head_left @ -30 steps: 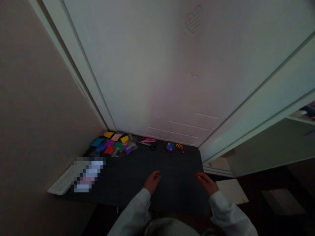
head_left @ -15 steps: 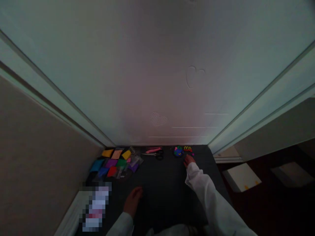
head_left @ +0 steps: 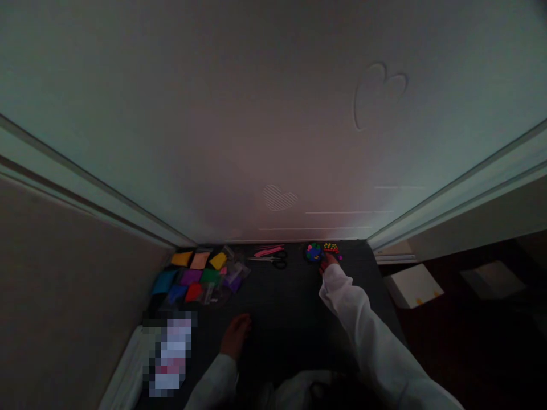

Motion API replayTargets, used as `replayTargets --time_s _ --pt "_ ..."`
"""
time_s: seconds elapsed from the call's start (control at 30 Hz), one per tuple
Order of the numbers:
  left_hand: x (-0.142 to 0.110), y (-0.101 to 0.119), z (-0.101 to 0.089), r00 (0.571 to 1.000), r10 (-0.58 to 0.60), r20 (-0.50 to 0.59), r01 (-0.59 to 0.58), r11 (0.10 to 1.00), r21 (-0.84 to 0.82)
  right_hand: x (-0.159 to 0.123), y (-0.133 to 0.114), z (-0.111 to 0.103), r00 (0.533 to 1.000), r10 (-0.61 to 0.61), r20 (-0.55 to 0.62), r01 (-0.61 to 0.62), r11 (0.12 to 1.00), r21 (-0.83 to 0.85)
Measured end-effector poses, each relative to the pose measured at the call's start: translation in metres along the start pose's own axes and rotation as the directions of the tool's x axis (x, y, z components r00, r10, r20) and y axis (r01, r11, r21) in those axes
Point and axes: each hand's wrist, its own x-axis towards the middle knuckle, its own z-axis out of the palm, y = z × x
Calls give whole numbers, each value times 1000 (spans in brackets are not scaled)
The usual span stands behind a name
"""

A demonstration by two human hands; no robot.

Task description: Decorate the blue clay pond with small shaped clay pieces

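My right hand is stretched out to the far edge of the dark table, touching a small dark round object with coloured spots and a red item with yellow dots. Its fingers are too dim and small to read. My left hand rests on the near part of the table, fingers loosely curled, holding nothing I can see. Both arms wear white sleeves.
Several coloured paper squares in clear bags lie at the table's back left. Black-handled scissors and pink strips lie at the back centre. A white wall with heart shapes rises behind. White boxes sit on the floor at right.
My right hand has reached from the near table edge to the spotted object at the back. The left hand drew back a little, and the view tilted up.
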Motion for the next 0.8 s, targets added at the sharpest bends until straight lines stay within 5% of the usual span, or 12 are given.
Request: replayTargets --time_s 0.6,0.8 --pt "-4 -7 -12 998 -59 -34 57 998 -38 8 3 0 1000 20 -8 -20 999 51" --pt "-8 -7 -14 997 -56 -56 54 998 -37 13 3 -1 995 -49 82 45 998 39"
